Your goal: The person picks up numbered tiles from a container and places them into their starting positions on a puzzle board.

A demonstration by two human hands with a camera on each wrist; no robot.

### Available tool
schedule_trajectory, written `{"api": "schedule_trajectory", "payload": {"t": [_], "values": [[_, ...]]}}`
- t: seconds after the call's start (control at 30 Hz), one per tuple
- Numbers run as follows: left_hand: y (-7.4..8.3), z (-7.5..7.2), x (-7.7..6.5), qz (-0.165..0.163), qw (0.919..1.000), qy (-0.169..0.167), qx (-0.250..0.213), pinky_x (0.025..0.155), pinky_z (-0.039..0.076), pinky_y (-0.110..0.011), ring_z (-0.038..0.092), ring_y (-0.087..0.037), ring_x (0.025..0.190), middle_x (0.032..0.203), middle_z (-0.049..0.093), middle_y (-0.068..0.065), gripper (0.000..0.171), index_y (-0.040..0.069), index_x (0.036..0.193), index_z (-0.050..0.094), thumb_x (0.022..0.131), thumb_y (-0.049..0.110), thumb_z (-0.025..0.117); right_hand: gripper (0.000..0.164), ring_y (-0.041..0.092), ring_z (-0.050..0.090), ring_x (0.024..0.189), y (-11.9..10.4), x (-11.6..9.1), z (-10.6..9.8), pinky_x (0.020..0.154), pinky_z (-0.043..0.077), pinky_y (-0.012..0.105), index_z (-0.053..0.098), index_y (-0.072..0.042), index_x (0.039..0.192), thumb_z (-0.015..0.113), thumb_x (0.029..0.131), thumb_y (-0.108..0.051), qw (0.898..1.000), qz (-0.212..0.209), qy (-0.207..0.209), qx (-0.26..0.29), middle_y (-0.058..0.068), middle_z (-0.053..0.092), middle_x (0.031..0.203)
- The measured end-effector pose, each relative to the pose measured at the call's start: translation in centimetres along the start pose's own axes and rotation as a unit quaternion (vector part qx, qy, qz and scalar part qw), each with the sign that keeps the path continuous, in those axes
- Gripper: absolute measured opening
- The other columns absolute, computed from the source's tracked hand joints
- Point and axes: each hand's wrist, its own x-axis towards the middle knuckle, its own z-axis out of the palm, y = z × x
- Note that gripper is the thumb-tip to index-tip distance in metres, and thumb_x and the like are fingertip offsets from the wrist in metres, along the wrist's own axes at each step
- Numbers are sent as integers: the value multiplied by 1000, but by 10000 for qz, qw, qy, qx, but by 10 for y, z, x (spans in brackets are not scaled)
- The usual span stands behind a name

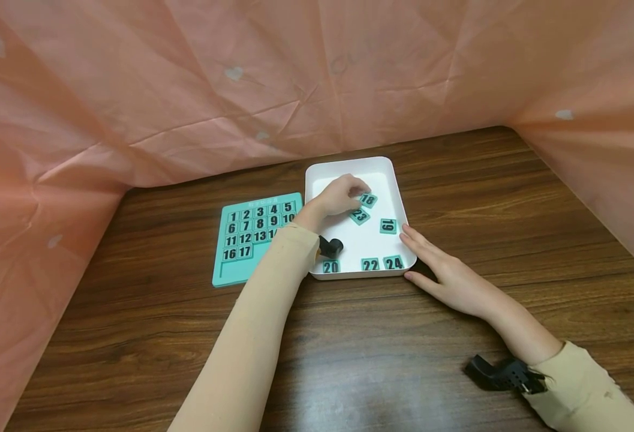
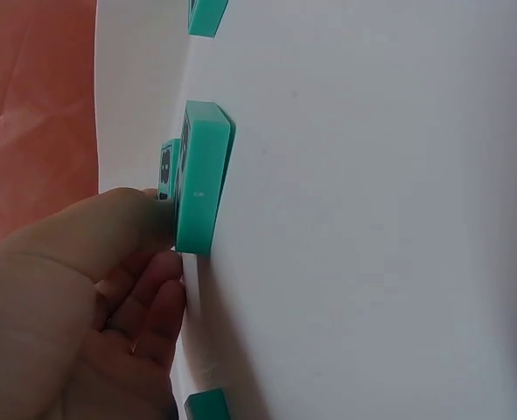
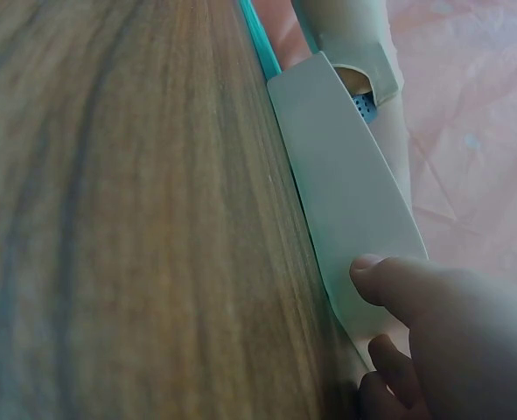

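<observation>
Beige sleeve (image 1: 257,318) precedes left hand (image 1: 337,197) (tile 18 (image 1: 369,201) right at its fingertips).

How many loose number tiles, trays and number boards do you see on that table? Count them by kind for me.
Loose number tiles: 6
White tray: 1
Teal number board: 1
Total in view: 8
</observation>
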Motion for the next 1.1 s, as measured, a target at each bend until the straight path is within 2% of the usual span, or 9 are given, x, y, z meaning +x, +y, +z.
{"api": "schedule_trajectory", "payload": {"t": [0.2, 0.33, 0.5, 0.67, 0.87, 1.1], "values": [[1, 0, -3, -171, 9993, 219, -239, 92, 39, -23, 49, -15, 103, 112, 55, -2, 32, 11, 118, 64, 87, 15, 70, 66, 28, 23, 140, 0, 0, 1, 101, 34, 56, 23, -15, 153, 57, 97, -24, 10000, 24, -10, 3, 5, 13, 159], [2, -1, -2, -189, 9967, 546, -567, 88, 41, -23, 50, -15, 99, 108, 56, -2, 32, 9, 116, 63, 85, 14, 70, 66, 28, 24, 140, 1, 1, 1, 100, 34, 55, 23, -15, 153, 57, 97, -24, 10000, -6, 1, -25, 6, 14, 159], [11, -6, 0, -41, 9915, 994, -832, 84, 43, -21, 52, -15, 96, 105, 57, -3, 31, 7, 112, 63, 83, 12, 72, 66, 27, 23, 140, 3, 2, 2, 101, 34, 54, 23, -15, 153, 57, 97, -24, 10000, -36, 6, -33, 6, 14, 159], [26, -14, -5, 377, 9878, 1271, -819, 83, 43, -18, 54, -14, 94, 104, 58, -2, 32, 7, 111, 65, 82, 14, 75, 66, 27, 24, 140, 4, 1, 3, 101, 34, 54, 24, -14, 153, 58, 97, -23, 9999, -79, 23, -79, 7, 15, 158], [39, -31, -27, 794, 9801, 1516, -1001, 83, 44, -18, 55, -14, 92, 101, 60, -2, 33, 6, 112, 66, 82, 14, 76, 66, 27, 24, 140, 4, 3, 1, 101, 34, 55, 24, -15, 153, 58, 97, -24, 10000, -69, 18, -37, 6, 14, 159], [34, -46, -63, 690, 9769, 1588, -1255, 83, 46, -20, 55, -13, 91, 102, 60, -1, 32, 7, 111, 66, 82, 15, 76, 66, 27, 24, 140, 4, 6, 1, 101, 34, 55, 23, -15, 153, 58, 97, -24, 10000, -47, -8, -23, 5, 14, 159]]}}
